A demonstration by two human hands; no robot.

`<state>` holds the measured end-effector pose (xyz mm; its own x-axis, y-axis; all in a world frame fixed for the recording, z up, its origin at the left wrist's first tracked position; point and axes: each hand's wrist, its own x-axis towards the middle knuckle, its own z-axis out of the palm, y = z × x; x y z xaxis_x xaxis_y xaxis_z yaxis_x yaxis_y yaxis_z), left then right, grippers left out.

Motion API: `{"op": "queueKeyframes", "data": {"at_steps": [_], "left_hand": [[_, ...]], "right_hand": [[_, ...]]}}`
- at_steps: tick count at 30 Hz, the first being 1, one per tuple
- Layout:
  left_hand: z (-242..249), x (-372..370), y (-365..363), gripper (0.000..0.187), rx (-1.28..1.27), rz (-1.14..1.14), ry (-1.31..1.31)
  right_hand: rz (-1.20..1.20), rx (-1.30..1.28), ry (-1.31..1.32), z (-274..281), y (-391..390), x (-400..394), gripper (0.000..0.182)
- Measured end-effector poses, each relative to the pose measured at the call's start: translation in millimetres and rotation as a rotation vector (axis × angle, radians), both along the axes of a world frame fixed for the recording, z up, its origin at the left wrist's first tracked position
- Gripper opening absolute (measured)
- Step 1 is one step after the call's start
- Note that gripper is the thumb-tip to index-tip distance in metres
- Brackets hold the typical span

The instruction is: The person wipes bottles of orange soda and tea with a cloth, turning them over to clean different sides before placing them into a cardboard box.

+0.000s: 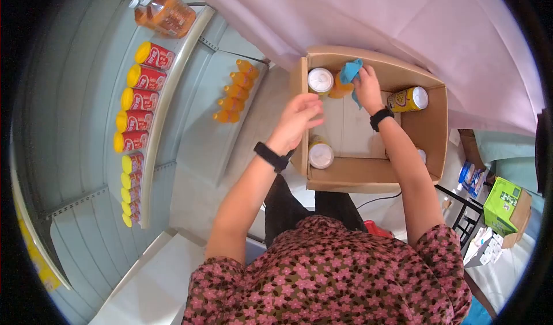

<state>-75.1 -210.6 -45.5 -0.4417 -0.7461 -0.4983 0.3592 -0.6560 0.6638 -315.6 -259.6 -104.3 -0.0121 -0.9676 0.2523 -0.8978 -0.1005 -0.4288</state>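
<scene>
In the head view, my right hand (367, 89) is inside the cardboard box (374, 175), closed on a crumpled blue cloth (350, 71). Partly behind the cloth is an orange bottle (339, 88). My left hand (296, 120) hovers at the box's left edge, its fingers apart and nothing in them. Close to it, a can with a white lid (320, 81) stands in one corner, and another white-lidded can (321, 154) in the nearer corner. A yellow can (408, 99) leans at the right wall. My right forearm mostly hides one more can (422, 155).
Shelves (190, 48) on the left carry red jars with yellow lids (141, 99), large amber bottles (167, 15) and several small orange bottles (233, 97). A pink curtain (391, 20) hangs behind the box. A green carton (502, 207) lies at the right.
</scene>
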Motion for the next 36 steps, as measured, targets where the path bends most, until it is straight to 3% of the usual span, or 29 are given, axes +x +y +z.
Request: {"op": "queueKeyframes", "data": {"at_steps": [3,5,7,10,12,15,19,24,27,29,30,32,36], "left_hand": [[-4,26,19,0.026,-0.017,0.175,0.026],[-15,43,34,0.023,-0.025,0.231,0.027],[-25,53,51,0.022,-0.005,0.230,0.013],[-34,78,79,0.019,0.083,0.198,0.005],[-45,98,96,0.020,0.140,0.129,0.031],[-65,111,115,0.020,0.228,0.099,-0.010],[-134,176,126,0.024,0.360,0.119,-0.118],[-230,218,109,0.030,0.331,0.257,-0.320],[-326,241,91,0.039,0.295,0.388,-0.389],[-405,252,78,0.051,0.092,0.448,-0.733],[-424,256,69,0.051,0.103,0.445,-0.732],[-454,262,47,0.060,-0.156,0.498,-0.872],[-455,264,7,0.055,-0.181,0.568,-0.851]], "right_hand": [[-0.006,-0.087,-0.034,21,8,-5,0.017],[-0.174,0.181,-0.357,49,21,2,0.018],[-0.180,0.305,-0.657,87,42,16,0.020],[-0.210,0.492,-0.942,144,92,76,0.021],[-0.239,0.542,-1.068,153,127,127,0.021],[-0.330,0.600,-1.464,126,170,178,0.021],[-0.457,0.716,-1.904,48,186,268,0.019],[-0.477,0.797,-1.820,-47,159,307,0.021],[-0.360,0.844,-1.752,-114,135,325,0.020],[-0.366,0.839,-1.717,-141,117,336,0.020],[-0.330,0.843,-1.699,-154,112,338,0.020],[-0.301,0.842,-1.688,-181,105,339,0.020],[-0.333,0.875,-1.672,-210,103,341,0.020]]}}
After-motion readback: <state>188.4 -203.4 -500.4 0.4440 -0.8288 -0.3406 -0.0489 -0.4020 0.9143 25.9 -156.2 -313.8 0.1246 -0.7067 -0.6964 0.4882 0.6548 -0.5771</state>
